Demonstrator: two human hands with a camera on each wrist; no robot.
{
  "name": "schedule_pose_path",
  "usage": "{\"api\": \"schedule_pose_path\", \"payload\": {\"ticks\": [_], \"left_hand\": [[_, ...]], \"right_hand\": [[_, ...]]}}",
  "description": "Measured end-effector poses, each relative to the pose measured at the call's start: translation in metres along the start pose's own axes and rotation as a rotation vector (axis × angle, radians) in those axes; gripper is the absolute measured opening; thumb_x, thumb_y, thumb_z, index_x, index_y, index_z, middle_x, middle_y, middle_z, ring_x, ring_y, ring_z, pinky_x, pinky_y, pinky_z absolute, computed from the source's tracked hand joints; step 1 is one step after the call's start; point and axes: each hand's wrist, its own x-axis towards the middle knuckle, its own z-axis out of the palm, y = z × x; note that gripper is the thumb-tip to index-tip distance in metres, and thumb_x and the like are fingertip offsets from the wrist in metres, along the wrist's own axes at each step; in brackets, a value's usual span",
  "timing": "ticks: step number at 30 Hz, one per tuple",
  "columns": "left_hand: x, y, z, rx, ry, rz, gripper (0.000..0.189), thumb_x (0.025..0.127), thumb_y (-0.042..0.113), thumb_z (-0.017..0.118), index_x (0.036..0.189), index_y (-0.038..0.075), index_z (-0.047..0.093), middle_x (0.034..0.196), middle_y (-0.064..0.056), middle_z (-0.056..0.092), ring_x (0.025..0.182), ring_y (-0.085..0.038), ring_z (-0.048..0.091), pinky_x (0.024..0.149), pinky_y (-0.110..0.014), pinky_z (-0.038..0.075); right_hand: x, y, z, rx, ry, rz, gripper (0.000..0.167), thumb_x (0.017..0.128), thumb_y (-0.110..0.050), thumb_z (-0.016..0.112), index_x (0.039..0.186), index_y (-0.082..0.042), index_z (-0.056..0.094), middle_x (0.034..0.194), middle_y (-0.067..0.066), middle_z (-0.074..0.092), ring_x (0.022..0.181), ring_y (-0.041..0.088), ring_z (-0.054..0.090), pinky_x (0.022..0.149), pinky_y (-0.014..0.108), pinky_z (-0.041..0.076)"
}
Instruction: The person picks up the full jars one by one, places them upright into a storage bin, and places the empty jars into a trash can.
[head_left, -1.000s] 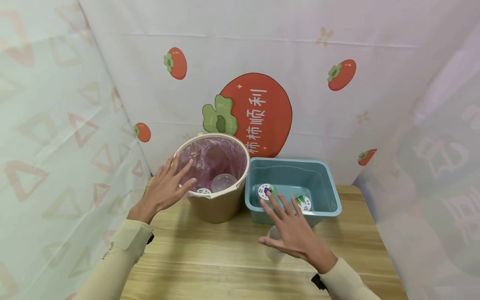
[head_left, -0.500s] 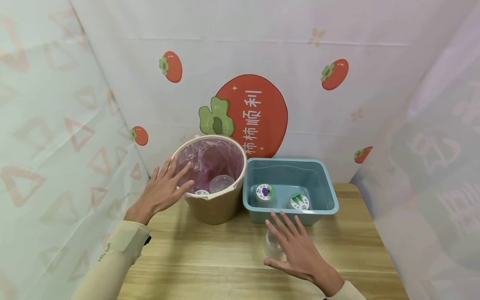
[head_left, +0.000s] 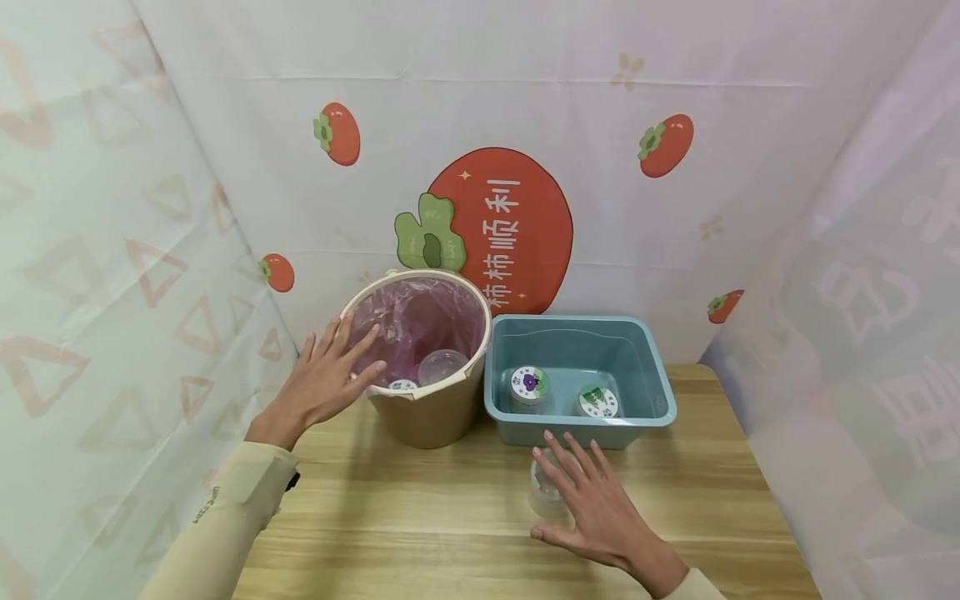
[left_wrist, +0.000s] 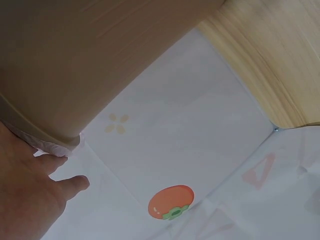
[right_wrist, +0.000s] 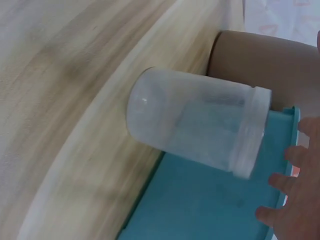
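My left hand (head_left: 322,387) has its fingers spread at the left rim of a beige bin (head_left: 429,427) lined with a purple plastic bag (head_left: 386,329). Inside the bin are a clear lidded container (head_left: 442,367) and a white-labelled lid (head_left: 402,385). A clear plastic jar (right_wrist: 192,117) stands upright on the table. My right hand (head_left: 596,508) is stretched out above and beside this jar, fingers spread; a gap shows between them in the right wrist view. Behind it, a blue-green basin (head_left: 660,392) holds a jar with a purple-flower label (head_left: 529,384) and one with a green-leaf label (head_left: 598,402).
The wooden table (head_left: 420,533) runs to the front. White printed cloth walls (head_left: 360,208) enclose it at the back and both sides. The bin and basin stand side by side near the back wall.
My right hand has drawn back from over the basin's front edge to the clear jar, fingers still spread. My left hand has stayed at the bin's rim. The view has shifted slightly.
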Motion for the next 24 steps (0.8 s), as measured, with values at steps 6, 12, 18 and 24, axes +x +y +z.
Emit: {"api": "schedule_pose_path", "payload": {"ticks": [6, 12, 18, 24], "left_hand": [[0.000, 0.000, 0.000, -0.001, -0.007, -0.005, 0.077, 0.112, 0.066, 0.038, 0.176, 0.025, 0.025, 0.184, -0.018, -0.003, 0.170, -0.045, -0.003, 0.132, -0.074, -0.002], [-0.001, 0.000, 0.000, -0.009, -0.015, -0.011, 0.077, 0.112, 0.067, 0.038, 0.176, 0.026, 0.024, 0.184, -0.018, -0.004, 0.171, -0.043, -0.006, 0.132, -0.074, -0.003], [0.000, 0.000, 0.000, -0.018, -0.013, -0.011, 0.077, 0.112, 0.066, 0.038, 0.176, 0.026, 0.024, 0.184, -0.017, -0.005, 0.171, -0.042, -0.006, 0.132, -0.074, -0.004], [0.000, 0.000, 0.000, -0.016, -0.012, -0.012, 0.077, 0.112, 0.067, 0.039, 0.176, 0.026, 0.024, 0.184, -0.016, -0.006, 0.171, -0.043, -0.005, 0.132, -0.075, -0.004]], "right_hand": [[-0.007, 0.010, 0.014, 0.006, -0.031, 0.041, 0.105, 0.090, -0.088, 0.059, 0.169, -0.022, 0.042, 0.176, 0.012, 0.039, 0.154, 0.045, 0.048, 0.119, 0.074, 0.040], [-0.011, 0.017, 0.024, 0.020, -0.047, 0.069, 0.110, 0.085, -0.082, 0.071, 0.172, -0.024, 0.037, 0.176, 0.012, 0.038, 0.150, 0.046, 0.053, 0.118, 0.074, 0.041], [-0.012, 0.022, 0.034, 0.046, -0.010, 0.064, 0.114, 0.083, -0.078, 0.077, 0.172, -0.018, 0.037, 0.177, 0.010, 0.038, 0.145, 0.043, 0.058, 0.115, 0.074, 0.044], [-0.014, 0.026, 0.043, 0.067, 0.059, 0.015, 0.112, 0.084, -0.069, 0.083, 0.167, -0.005, 0.042, 0.174, 0.014, 0.041, 0.142, 0.038, 0.061, 0.112, 0.070, 0.049]]}}
